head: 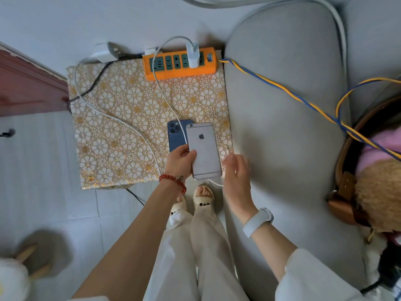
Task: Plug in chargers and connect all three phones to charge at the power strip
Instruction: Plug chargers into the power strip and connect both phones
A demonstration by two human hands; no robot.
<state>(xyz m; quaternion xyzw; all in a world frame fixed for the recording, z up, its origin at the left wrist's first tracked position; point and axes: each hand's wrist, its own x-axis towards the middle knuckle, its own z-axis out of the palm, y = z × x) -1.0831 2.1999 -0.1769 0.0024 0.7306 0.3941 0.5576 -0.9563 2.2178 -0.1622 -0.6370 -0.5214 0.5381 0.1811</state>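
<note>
An orange power strip [180,71] lies at the far edge of a small table with a floral cloth [121,118]. One white charger [192,55] is plugged into it; its white cable [165,94] runs down to the phones. My left hand [180,162] grips a silver phone [204,148], back side up, with a cable at its bottom end. A blue phone [176,135] lies face down partly beneath it. My right hand [235,170] hovers open beside the silver phone's right edge. A second white charger [101,53] with its cable [102,110] lies unplugged at the table's far left.
A grey sofa cushion [286,118] borders the table on the right. The strip's blue-and-yellow cord [282,88] crosses it toward a brown bag [347,192]. A black cable [95,81] trails off the table's left side. My feet in sandals [201,196] stand on tiled floor.
</note>
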